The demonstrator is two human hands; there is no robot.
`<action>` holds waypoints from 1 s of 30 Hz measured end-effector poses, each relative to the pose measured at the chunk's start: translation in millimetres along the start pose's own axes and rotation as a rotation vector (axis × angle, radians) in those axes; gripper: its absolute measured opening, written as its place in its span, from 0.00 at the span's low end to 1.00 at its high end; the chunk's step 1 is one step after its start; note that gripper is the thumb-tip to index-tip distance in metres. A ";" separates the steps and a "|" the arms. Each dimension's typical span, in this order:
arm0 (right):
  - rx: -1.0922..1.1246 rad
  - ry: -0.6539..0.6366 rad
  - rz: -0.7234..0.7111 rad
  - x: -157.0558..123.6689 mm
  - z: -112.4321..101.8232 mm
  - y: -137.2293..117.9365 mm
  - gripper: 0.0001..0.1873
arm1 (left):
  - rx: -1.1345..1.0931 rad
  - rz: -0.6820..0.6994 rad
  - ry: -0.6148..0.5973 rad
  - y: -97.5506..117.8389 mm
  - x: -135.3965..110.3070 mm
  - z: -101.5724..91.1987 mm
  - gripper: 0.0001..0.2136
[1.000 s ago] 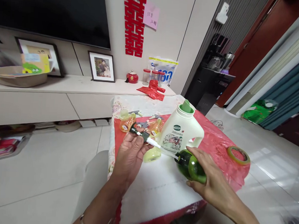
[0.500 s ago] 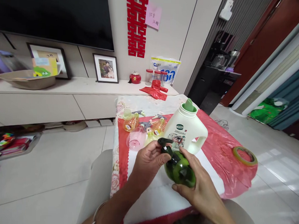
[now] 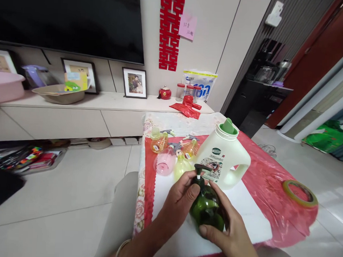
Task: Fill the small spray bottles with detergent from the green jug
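Note:
A round, see-through green pump bottle [image 3: 209, 207] is between my two hands, its dark pump head [image 3: 201, 168] on top. The fingers of my left hand [image 3: 182, 198] pinch the collar just under the nozzle. My right hand [image 3: 231, 227] wraps the bottle's body from the right, thumb in front and fingers behind. Right behind it stands a large cream detergent jug [image 3: 221, 158] with a green cup [image 3: 228, 125] in its mouth. To the left of the jug are a pink bottle [image 3: 164, 162], a yellow one [image 3: 182, 167] and small orange bottles [image 3: 159, 143].
White padding [image 3: 255, 217] and red plastic sheeting [image 3: 263, 175] cover the table, with a roll of tape [image 3: 299, 193] at the right. Grey pump heads [image 3: 174, 146] lie among the bottles. Behind, a low cabinet [image 3: 101, 101] carries jars, a red pot [image 3: 164, 93] and picture frames.
The green bottle has gone from tilted to nearly upright and sits slightly lower. My left hand stays at the pump collar. The view has swung a little to the left.

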State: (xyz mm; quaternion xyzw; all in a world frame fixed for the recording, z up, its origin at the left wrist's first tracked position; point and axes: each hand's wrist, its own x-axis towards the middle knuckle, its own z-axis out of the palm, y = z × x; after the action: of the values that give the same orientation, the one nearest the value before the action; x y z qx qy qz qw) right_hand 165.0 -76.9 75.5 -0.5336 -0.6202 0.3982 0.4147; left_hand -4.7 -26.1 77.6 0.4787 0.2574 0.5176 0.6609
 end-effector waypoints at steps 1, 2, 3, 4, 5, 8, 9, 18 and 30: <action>0.060 -0.006 0.014 -1.3 2.6 1.9 0.47 | 0.026 0.006 0.007 -2.0 -2.0 -0.6 0.18; 0.117 -0.006 0.028 -2.3 5.7 4.1 0.47 | 0.059 0.009 0.015 -3.1 -3.9 -1.8 0.19; 0.167 0.000 0.039 -2.8 9.1 6.1 0.46 | 0.091 0.011 0.016 -2.9 -5.5 -3.6 0.21; 0.210 0.011 0.047 -3.0 12.9 8.0 0.46 | 0.118 0.009 0.007 -1.5 -6.9 -5.9 0.22; 0.241 0.021 0.053 -2.6 17.0 9.4 0.45 | 0.139 0.004 -0.011 1.1 -7.9 -8.9 0.24; 0.295 0.038 0.074 1.2 30.4 10.0 0.42 | 0.194 -0.054 -0.068 12.7 -9.4 -20.3 0.37; 0.313 0.040 0.080 3.0 35.3 9.1 0.40 | 0.214 -0.081 -0.075 16.5 -9.7 -24.4 0.41; 0.378 -0.125 -0.065 12.9 71.9 6.1 0.54 | 0.243 -0.039 0.085 52.0 0.1 -57.8 0.41; -0.044 0.471 -0.223 10.9 49.7 73.4 0.17 | 0.787 0.559 0.375 81.8 178.1 -109.1 0.43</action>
State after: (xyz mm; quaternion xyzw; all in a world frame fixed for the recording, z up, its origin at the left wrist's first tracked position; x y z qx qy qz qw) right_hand 141.7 -60.3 -9.1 -0.5488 -0.5699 0.2013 0.5775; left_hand -72.6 180.1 134.1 0.6405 0.4091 0.6152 0.2096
